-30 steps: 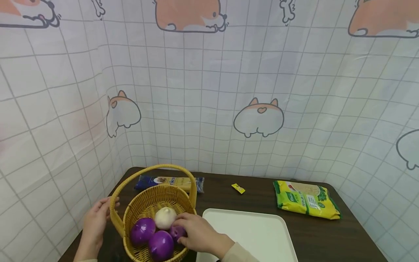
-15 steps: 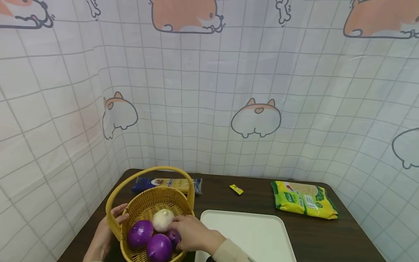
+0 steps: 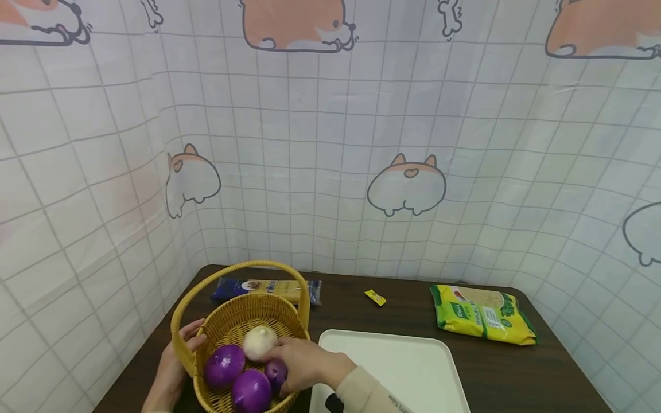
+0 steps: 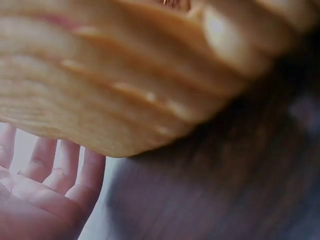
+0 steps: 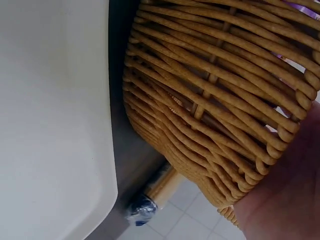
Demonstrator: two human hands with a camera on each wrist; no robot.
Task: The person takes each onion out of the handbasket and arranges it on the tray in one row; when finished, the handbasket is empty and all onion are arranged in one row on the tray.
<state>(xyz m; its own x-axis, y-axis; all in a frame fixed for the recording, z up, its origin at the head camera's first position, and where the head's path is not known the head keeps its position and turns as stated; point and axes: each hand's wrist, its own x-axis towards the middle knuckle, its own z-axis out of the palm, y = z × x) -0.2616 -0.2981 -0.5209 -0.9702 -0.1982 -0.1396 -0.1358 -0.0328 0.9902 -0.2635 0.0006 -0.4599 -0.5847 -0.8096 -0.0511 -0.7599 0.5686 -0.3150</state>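
Observation:
A yellow wicker basket [image 3: 247,307] with a tall hoop handle stands at the front left of the table. It holds two large shiny purple onions [image 3: 225,366], a white bulb [image 3: 260,343] like an onion, and a smaller purple onion [image 3: 276,371]. My right hand [image 3: 307,364] reaches over the basket's right rim, its fingers and thumb around the smaller purple onion. At the basket's left side is my left hand [image 3: 178,358], fingers against the outer wall near the handle's foot. In the left wrist view, its fingers [image 4: 62,165] extend loosely behind the wicker.
A white tray [image 3: 392,367] lies right of the basket, close beside it. Behind the basket is a blue and yellow pasta packet [image 3: 281,288]. A small yellow sachet [image 3: 375,297] and a yellow-green noodle bag [image 3: 482,314] lie farther right on the dark table [image 3: 537,378].
My left hand has come in from the left and now touches the basket's side. My right hand has stayed at the smaller purple onion, shifting only slightly.

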